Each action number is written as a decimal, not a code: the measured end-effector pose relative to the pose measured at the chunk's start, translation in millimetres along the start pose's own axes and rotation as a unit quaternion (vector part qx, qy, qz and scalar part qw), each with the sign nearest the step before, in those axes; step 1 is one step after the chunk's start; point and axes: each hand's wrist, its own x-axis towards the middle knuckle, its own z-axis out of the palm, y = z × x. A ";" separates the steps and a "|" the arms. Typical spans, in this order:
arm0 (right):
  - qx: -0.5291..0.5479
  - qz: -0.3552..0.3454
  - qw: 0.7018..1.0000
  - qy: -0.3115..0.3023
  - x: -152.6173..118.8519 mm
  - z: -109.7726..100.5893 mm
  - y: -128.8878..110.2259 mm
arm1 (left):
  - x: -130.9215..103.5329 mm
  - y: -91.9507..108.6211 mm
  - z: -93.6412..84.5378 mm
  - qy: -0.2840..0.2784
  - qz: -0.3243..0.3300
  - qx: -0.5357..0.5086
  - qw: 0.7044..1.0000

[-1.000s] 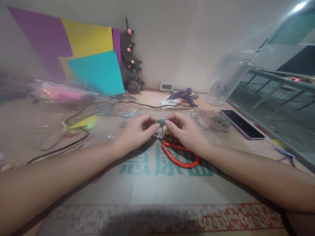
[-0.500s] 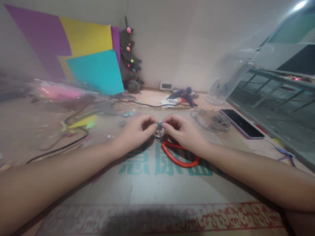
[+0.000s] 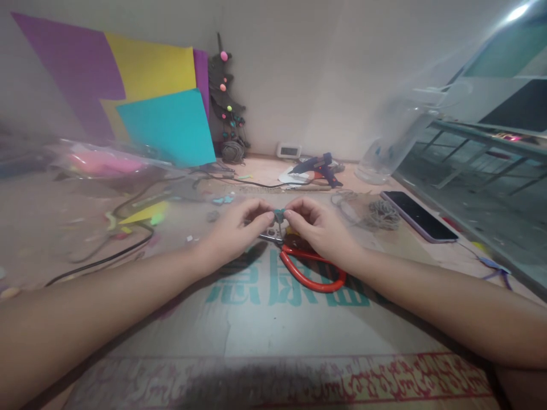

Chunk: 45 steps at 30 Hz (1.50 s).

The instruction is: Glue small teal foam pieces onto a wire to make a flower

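Note:
Between my two hands, a small teal and grey piece (image 3: 279, 215) is pinched at both sides; a grey strand seems to hang from it. My left hand (image 3: 248, 225) grips its left side between thumb and forefinger. On the other side, my right hand (image 3: 314, 225) pinches it the same way. Red-handled scissors (image 3: 314, 282) lie on the printed cardboard (image 3: 256, 330) just below my hands, partly covered by the right one. Exactly what the small piece is cannot be made out.
A phone (image 3: 421, 216) and a tangle of grey yarn (image 3: 383, 214) lie to the right. Behind stand a glue gun (image 3: 318, 165), a small white digital display (image 3: 289, 150) and a clear plastic jug (image 3: 384, 142). Coloured sheets (image 3: 166, 125) lean at left, near a decorated hanging (image 3: 224, 97).
My fingertips have moved slightly apart, so more of the teal and grey piece shows between them. More of the scissors' metal part is visible beneath.

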 end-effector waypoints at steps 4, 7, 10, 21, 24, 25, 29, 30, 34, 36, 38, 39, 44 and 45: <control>-0.001 -0.003 1.000 0.005 0.1 -0.3 -0.6 | -0.2 1.3 0.8 -0.009 -0.011 0.007 1.000; -0.009 -0.003 1.000 0.003 0.4 -0.2 -0.3 | -0.5 3.1 0.8 -0.005 -0.007 0.030 1.000; -0.005 0.000 1.000 -0.012 0.3 0.2 0.8 | -0.7 4.0 0.2 -0.004 0.002 0.050 0.999; -0.008 0.002 1.000 -0.024 -0.4 0.0 1.7 | -0.5 2.4 -0.5 0.000 0.002 0.060 0.998; -0.009 -0.001 1.000 -0.023 -0.2 0.0 2.1 | -0.5 2.3 -0.6 -0.001 0.001 0.060 0.998; -0.008 -0.001 1.000 -0.021 -0.1 0.1 2.3 | -0.5 1.9 -0.5 -0.003 -0.001 0.054 0.999; -0.004 -0.009 1.000 -0.009 1.0 0.0 2.8 | -0.6 -0.7 0.0 -0.008 0.005 0.014 1.000; -0.004 -0.011 1.000 -0.006 1.1 0.0 2.8 | -0.6 -1.1 0.0 -0.007 0.007 0.009 1.000; -0.005 -0.011 1.000 -0.004 0.7 -0.2 2.1 | -0.3 -1.0 -0.4 -0.001 0.003 0.029 1.000; -0.006 -0.008 1.000 -0.006 0.2 -0.1 1.6 | -0.3 -0.5 -0.5 0.001 0.000 0.042 0.999; -0.006 -0.004 1.000 -0.009 -0.1 0.1 1.4 | -0.4 -0.3 -0.5 0.001 -0.001 0.046 0.999; -0.005 -0.004 1.000 -0.010 0.0 0.1 1.4 | -0.5 -0.4 -0.5 0.000 -0.001 0.048 0.999; 0.010 -0.003 1.000 -0.018 1.0 0.4 2.7 | -0.6 -1.3 -0.2 -0.005 -0.001 0.040 0.999; 0.008 -0.004 1.000 -0.018 1.2 0.4 3.0 | -0.5 -1.3 -0.2 -0.007 0.000 0.039 0.999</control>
